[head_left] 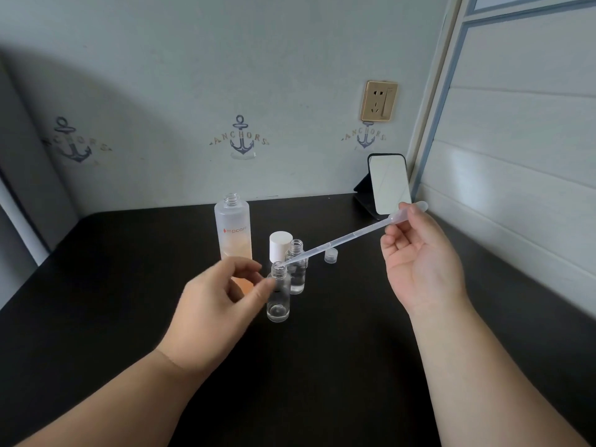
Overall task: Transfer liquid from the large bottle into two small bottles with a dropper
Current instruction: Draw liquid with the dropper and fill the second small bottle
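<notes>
R hand [416, 253] is pinching the clear plastic dropper [338, 241] by its bulb, tip sitting at the mouth of the near small clear glass bottle [278, 293]. L hand [222, 298] is pinching that bottle's shoulder, partly hiding the tall frosted bottle w/ orange liquid [233, 233]. Liquid level in the 2nd small glass bottle [296, 269] behind is hard to read.

Large bottle [233, 233]: frosted, uncapped, upright on the counter, peach liquid low inside.
Near small bottle [278, 293]: clear glass, open, upright, nearly empty.
Far small bottle [296, 267]: clear, open, just behind, partly filled.
Dropper [338, 241]: translucent, slanted, tip at the near bottle's mouth.
</notes>
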